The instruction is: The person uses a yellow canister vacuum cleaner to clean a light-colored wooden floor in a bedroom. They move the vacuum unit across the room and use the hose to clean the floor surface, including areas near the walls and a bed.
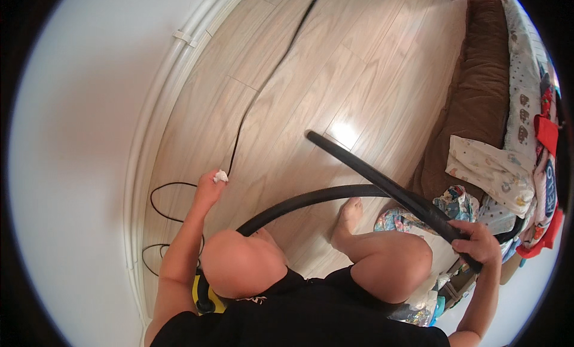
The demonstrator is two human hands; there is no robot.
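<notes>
My right hand (477,241) is closed around a black vacuum cleaner tube (381,174), whose open end points up and left over the floor. A black corrugated hose (305,200) curves from behind my left knee and passes beneath the tube. My left hand (211,185) grips a small crumpled white piece, perhaps tissue or paper, between its fingers. Beside that hand runs a black power cord (244,118) across the floor, with loops lying to the left. Part of a yellow vacuum body (217,304) shows by my left thigh.
White pipes (148,118) follow the wall at left. A brown cushion or mattress (480,78) lies at right, beside piled clothes and a patterned cloth (491,172). Another colourful cloth (394,219) lies near my right foot. Plastic bags (421,309) and a low rack stand at lower right.
</notes>
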